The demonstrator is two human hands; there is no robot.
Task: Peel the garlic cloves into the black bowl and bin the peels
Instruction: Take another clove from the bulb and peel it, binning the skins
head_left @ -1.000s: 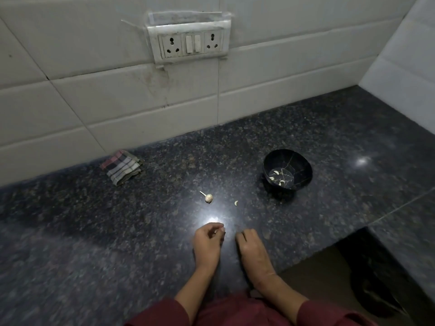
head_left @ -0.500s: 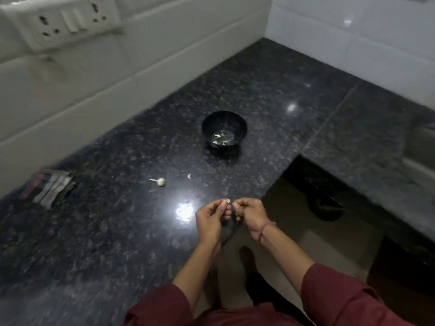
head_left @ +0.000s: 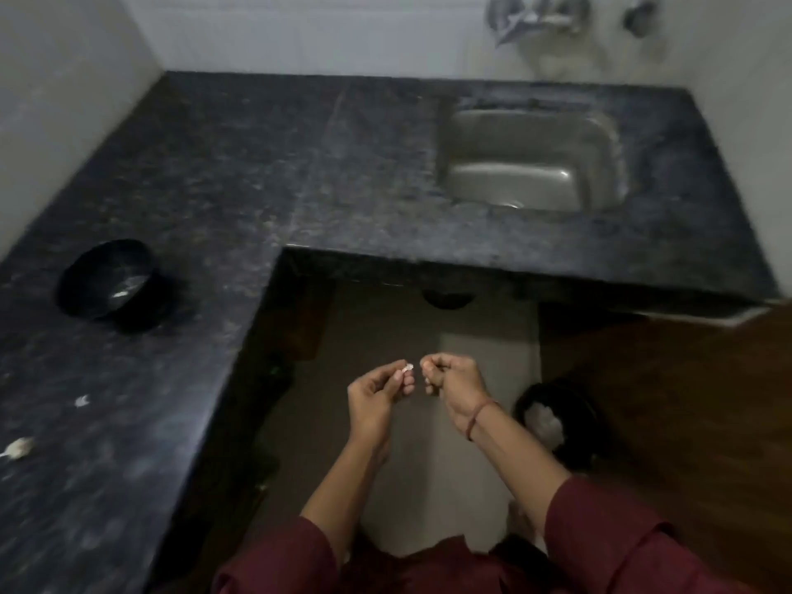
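Swung right since the last frame, I see both hands over the floor (head_left: 484, 340): left hand (head_left: 377, 392) pinches a garlic clove (head_left: 407, 368), right hand (head_left: 454, 383) curled just beside at 3 o'clock, whether on peel I cannot tell. Bin (head_left: 557, 415) lies at 4 o'clock, black bowl (head_left: 107, 280) on the counter (head_left: 257, 165) at 10 o'clock.

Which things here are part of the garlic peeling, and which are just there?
Part of the job: black bowl, garlic piece pinched in the left hand, right hand, garlic bits on the counter, floor bin.
Just there: sink, tap.
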